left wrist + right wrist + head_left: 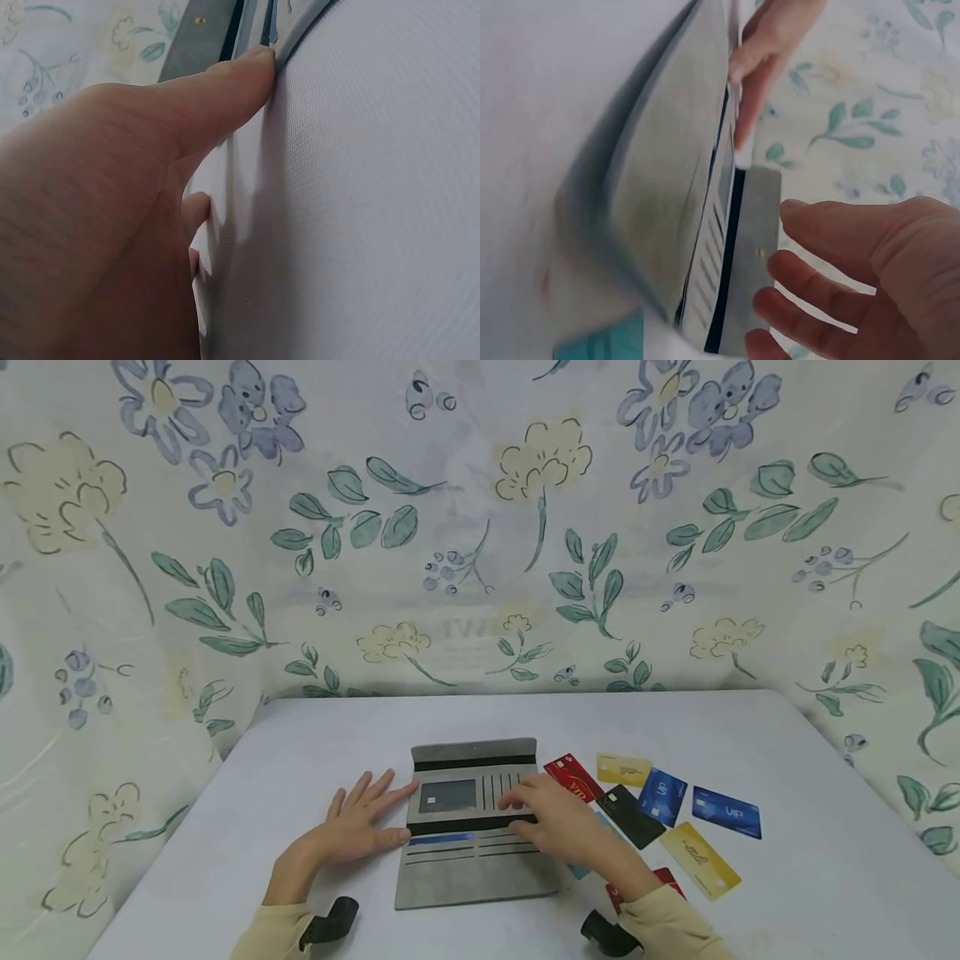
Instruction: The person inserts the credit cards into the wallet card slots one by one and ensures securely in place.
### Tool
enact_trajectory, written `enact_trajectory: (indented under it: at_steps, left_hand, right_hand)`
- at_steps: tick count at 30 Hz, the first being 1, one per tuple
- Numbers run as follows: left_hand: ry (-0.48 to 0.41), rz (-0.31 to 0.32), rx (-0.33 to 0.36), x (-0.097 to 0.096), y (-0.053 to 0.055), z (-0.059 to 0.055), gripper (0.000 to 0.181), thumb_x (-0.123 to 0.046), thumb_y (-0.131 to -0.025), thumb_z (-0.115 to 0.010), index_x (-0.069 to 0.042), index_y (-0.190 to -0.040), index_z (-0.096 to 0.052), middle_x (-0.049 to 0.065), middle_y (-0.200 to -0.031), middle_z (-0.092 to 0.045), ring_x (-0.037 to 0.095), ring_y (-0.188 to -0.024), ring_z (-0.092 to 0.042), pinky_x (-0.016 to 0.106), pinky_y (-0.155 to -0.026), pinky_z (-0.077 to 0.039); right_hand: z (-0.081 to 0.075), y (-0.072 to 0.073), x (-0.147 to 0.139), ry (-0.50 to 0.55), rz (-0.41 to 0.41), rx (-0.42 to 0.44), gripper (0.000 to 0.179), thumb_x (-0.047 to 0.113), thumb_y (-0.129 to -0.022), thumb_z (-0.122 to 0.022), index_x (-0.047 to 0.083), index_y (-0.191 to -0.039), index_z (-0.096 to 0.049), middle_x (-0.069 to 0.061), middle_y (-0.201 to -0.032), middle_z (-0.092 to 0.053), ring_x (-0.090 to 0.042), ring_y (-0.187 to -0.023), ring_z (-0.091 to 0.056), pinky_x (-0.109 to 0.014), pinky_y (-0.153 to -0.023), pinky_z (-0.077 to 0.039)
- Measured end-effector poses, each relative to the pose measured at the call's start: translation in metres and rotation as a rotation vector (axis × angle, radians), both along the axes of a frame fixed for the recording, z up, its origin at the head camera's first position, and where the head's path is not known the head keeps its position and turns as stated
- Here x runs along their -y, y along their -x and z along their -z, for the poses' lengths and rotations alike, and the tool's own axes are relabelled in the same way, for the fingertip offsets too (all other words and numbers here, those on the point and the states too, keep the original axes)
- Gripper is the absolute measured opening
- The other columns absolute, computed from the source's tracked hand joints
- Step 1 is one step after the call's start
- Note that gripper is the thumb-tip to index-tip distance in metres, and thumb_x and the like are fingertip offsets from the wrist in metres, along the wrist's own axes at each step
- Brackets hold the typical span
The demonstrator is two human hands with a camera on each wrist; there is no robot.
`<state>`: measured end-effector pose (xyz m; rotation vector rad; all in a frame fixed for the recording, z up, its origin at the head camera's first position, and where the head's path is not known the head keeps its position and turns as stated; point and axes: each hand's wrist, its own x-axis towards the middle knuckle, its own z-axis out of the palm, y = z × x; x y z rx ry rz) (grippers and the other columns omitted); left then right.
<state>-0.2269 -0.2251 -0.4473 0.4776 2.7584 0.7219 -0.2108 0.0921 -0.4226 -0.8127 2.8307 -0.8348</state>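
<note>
A grey card wallet (487,881) lies unfolded on the white table, with rows of slots and a window pocket (448,796) that shows a chip-like square. Beside its left edge my left hand (348,831) rests with spread fingers; the thumb and index fingertip touch that edge. The thumb (232,82) meets the wallet's rim in the left wrist view. Over the wallet's right side is my right hand (562,822), its fingers loosely bent. Nothing shows between those fingers (810,277) in the right wrist view. Whether they touch the slots I cannot tell.
Right of the wallet lie several loose cards: a black card (632,817), blue cards (726,812), yellow cards (701,860) and red cards (573,777). A teal card (604,341) is partly hidden beneath my right hand. Flowered cloth (480,527) hangs behind the table (225,860).
</note>
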Motion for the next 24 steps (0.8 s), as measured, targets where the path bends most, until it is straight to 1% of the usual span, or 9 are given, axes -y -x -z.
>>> enact_trajectory:
  at_steps: [4, 7, 11, 14, 18, 20, 24]
  left_hand:
    - [0.007, 0.008, 0.005, -0.002, 0.001, -0.001, 0.073, -0.049, -0.09, -0.065, -0.018, -0.152, -0.04, 0.025, -0.162, -0.014, 0.052, -0.147, 0.004, 0.073, -0.11, 0.01]
    - [0.013, 0.013, -0.002, -0.002, 0.003, -0.001, 0.073, -0.049, -0.091, -0.065, -0.018, -0.152, -0.04, 0.024, -0.163, -0.014, 0.052, -0.147, 0.004, 0.073, -0.11, 0.01]
    - [0.016, 0.023, -0.008, -0.002, 0.006, 0.0, 0.073, -0.05, -0.091, -0.064, -0.018, -0.152, -0.04, 0.024, -0.163, -0.014, 0.052, -0.147, 0.004, 0.072, -0.11, 0.01]
    - [0.013, 0.028, -0.005, -0.004, 0.007, -0.001, 0.073, -0.05, -0.091, -0.064, -0.018, -0.152, -0.04, 0.024, -0.163, -0.014, 0.051, -0.148, 0.004, 0.072, -0.111, 0.011]
    - [-0.001, 0.019, 0.0, -0.004, 0.005, -0.002, 0.074, -0.048, -0.09, -0.066, -0.017, -0.152, -0.04, 0.026, -0.162, -0.014, 0.053, -0.147, 0.004, 0.073, -0.109, 0.01]
    - [-0.009, 0.012, 0.005, -0.003, 0.004, -0.002, 0.074, -0.048, -0.09, -0.066, -0.017, -0.152, -0.04, 0.026, -0.162, -0.014, 0.053, -0.147, 0.004, 0.074, -0.109, 0.01]
    - [-0.017, 0.0, 0.006, -0.002, 0.002, 0.0, 0.074, -0.047, -0.09, -0.066, -0.016, -0.151, -0.04, 0.026, -0.162, -0.014, 0.053, -0.147, 0.005, 0.073, -0.109, 0.011]
  right_hand:
    - [-0.002, 0.003, -0.027, 0.034, 0.057, 0.016, 0.026, 0.012, -0.091, -0.072, 0.015, -0.117, -0.069, -0.003, -0.116, -0.06, -0.02, -0.106, -0.056, -0.04, -0.092, -0.054]
    - [-0.002, 0.005, -0.041, 0.032, 0.109, 0.028, 0.028, 0.012, -0.09, -0.073, 0.017, -0.117, -0.069, -0.003, -0.12, -0.06, -0.02, -0.108, -0.056, -0.041, -0.093, -0.053]
    - [0.002, 0.01, -0.061, -0.017, 0.165, 0.007, 0.028, 0.014, -0.09, -0.074, 0.018, -0.117, -0.069, -0.004, -0.121, -0.061, -0.022, -0.112, -0.056, -0.045, -0.096, -0.053]
    - [0.006, 0.016, -0.08, -0.065, 0.19, -0.025, 0.029, 0.014, -0.09, -0.073, 0.015, -0.118, -0.069, -0.009, -0.124, -0.06, -0.027, -0.116, -0.056, -0.048, -0.097, -0.052]
    - [0.008, 0.027, -0.106, -0.082, 0.179, -0.04, 0.031, 0.011, -0.091, -0.071, 0.009, -0.121, -0.067, -0.016, -0.129, -0.058, -0.035, -0.121, -0.053, -0.052, -0.098, -0.05]
    - [0.009, 0.031, -0.118, -0.074, 0.176, -0.023, 0.031, 0.01, -0.091, -0.069, 0.008, -0.122, -0.066, -0.017, -0.129, -0.057, -0.036, -0.121, -0.052, -0.054, -0.099, -0.049]
    - [0.01, 0.038, -0.14, -0.079, 0.139, 0.0, 0.034, 0.007, -0.09, -0.067, 0.008, -0.124, -0.066, -0.017, -0.127, -0.058, -0.037, -0.12, -0.051, -0.057, -0.1, -0.047]
